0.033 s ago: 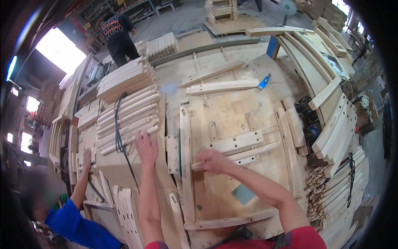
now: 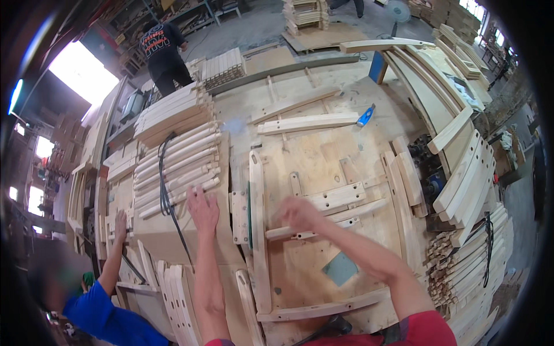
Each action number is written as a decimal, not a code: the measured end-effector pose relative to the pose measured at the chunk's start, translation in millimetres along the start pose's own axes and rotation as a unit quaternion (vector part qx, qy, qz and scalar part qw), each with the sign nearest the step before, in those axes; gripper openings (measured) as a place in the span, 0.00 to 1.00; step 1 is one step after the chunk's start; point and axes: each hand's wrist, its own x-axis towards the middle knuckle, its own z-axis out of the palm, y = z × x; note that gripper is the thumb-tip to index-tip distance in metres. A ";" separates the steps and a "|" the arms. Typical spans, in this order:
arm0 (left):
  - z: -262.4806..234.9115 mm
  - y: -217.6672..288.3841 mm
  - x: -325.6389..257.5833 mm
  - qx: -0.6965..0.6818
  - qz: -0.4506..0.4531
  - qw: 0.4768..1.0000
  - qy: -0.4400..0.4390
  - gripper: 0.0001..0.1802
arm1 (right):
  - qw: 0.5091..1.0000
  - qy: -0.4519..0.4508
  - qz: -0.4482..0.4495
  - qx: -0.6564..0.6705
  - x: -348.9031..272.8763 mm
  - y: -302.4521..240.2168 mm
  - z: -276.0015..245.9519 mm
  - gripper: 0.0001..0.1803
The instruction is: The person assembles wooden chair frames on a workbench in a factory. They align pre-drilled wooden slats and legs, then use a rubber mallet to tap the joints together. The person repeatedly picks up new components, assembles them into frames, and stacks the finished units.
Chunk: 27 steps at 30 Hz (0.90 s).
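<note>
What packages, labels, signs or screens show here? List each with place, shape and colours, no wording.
Printed shirt back: on the person standing at the upper left; a black shirt with an orange and pale print, too small to make out.
Packages, signs, screens: none to be seen on the plywood bench or among the stacked wooden slats.

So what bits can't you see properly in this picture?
Head view, the only one:
- Right hand: motion blur smears it, so its grip on the wooden slat is unclear.
- Left hand: lies flat on the board, hiding what is beneath the palm.
- Co-worker in blue: cut off by the dark lens rim.
- Blue-handled tool: too small to identify.
</note>
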 end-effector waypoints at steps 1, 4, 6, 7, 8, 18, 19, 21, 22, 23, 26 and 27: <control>3.4 10.8 -3.0 -0.025 -0.009 1.000 0.014 0.33 | 0.995 0.077 -0.006 -0.064 17.2 28.1 -28.6 0.16; 16.4 38.4 2.7 -0.070 -0.015 0.997 0.013 0.34 | 0.937 0.241 0.018 -0.252 69.2 97.0 -127.8 0.28; 22.3 45.5 0.7 -0.076 -0.024 0.997 0.016 0.33 | 0.893 0.248 0.053 -0.372 96.0 126.2 -183.8 0.34; 17.4 36.3 -3.0 -0.058 -0.039 0.997 0.017 0.33 | 0.874 0.237 0.052 -0.420 119.0 129.7 -189.8 0.36; 15.0 30.0 -2.9 -0.049 -0.042 0.998 0.028 0.32 | 0.885 0.173 0.100 -0.420 139.3 131.3 -196.0 0.36; 15.8 16.5 -15.4 -0.026 -0.040 0.997 0.067 0.28 | 0.916 0.221 -0.080 -0.324 138.4 69.0 -196.4 0.29; 11.1 8.7 -18.0 -0.011 -0.044 0.996 0.074 0.27 | 0.923 0.208 -0.114 -0.304 124.4 48.3 -184.3 0.30; 11.7 7.4 -19.2 -0.020 -0.049 0.995 0.079 0.27 | 0.928 0.168 -0.131 -0.306 82.8 26.7 -166.9 0.31; 13.2 9.3 -18.0 -0.029 -0.048 0.995 0.083 0.27 | 0.929 0.139 -0.118 -0.321 60.3 24.2 -163.4 0.31; 16.1 14.9 -15.5 -0.030 -0.047 0.995 0.085 0.26 | 0.926 0.096 -0.089 -0.353 38.4 28.0 -165.1 0.31; 23.0 24.8 -6.1 -0.041 -0.039 0.994 0.089 0.27 | 0.887 0.021 -0.045 -0.460 -11.3 57.9 -164.7 0.31; 21.7 26.0 -6.6 -0.040 -0.041 0.995 0.083 0.27 | 0.871 -0.001 -0.037 -0.490 -17.3 59.2 -160.4 0.31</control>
